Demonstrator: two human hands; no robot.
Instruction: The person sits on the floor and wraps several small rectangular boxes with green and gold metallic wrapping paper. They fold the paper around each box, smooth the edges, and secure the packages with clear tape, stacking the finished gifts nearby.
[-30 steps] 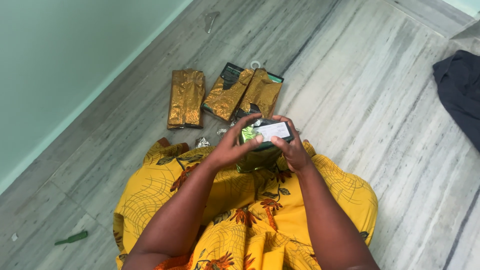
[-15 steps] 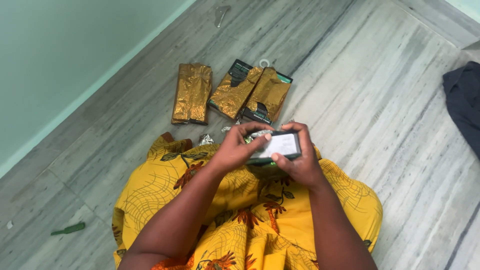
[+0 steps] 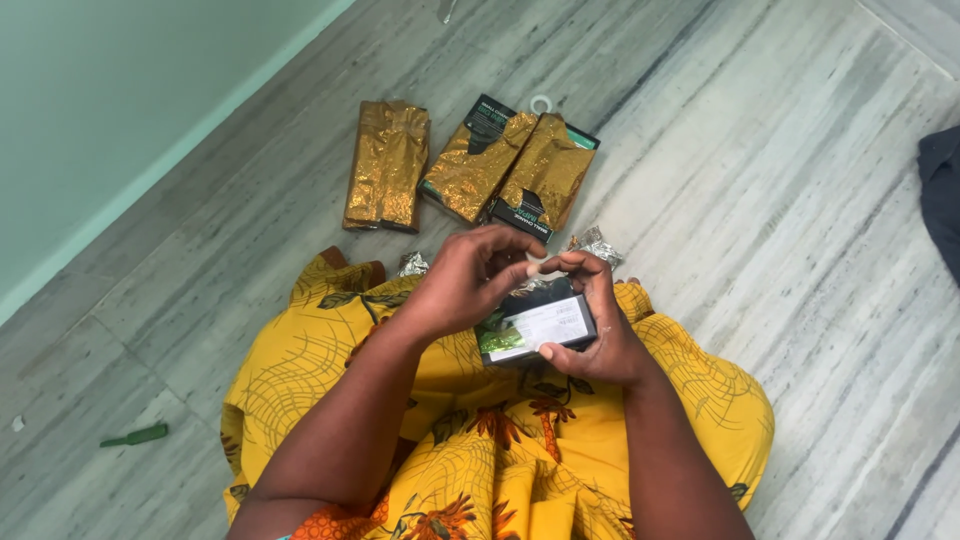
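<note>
1. The right hand [image 3: 600,335] cups a small dark box [image 3: 538,328] from below and behind, thumb along its near edge and fingers curled over the far end, so the box sits steady above the lap with its white-labelled face turned up
2. The left hand [image 3: 470,280] arches over the box's far left corner, fingertips bent down and pinching at the crumpled foil wrap [image 3: 530,287] that sticks out there; a green patch shows at the box's left end, just under that hand
3. Both hands are closed on the box: the right gripping it as a support, the left working at its edge, which looks like the reason it is held tilted toward the left hand
4. The box hovers over the yellow patterned dress [image 3: 500,430] covering the person's knees, close to the body
5. Scraps of silver foil [image 3: 597,243] lie on the floor just beyond the hands, one at each side
6. Further out on the grey streaked floor [image 3: 780,200] lie three gold foil-wrapped packets [image 3: 385,165], one apart on the left and two overlapping, their dark box ends showing
7. A small green object [image 3: 135,436] lies well apart at the left, and dark cloth [image 3: 942,195] sits at the right edge
</note>
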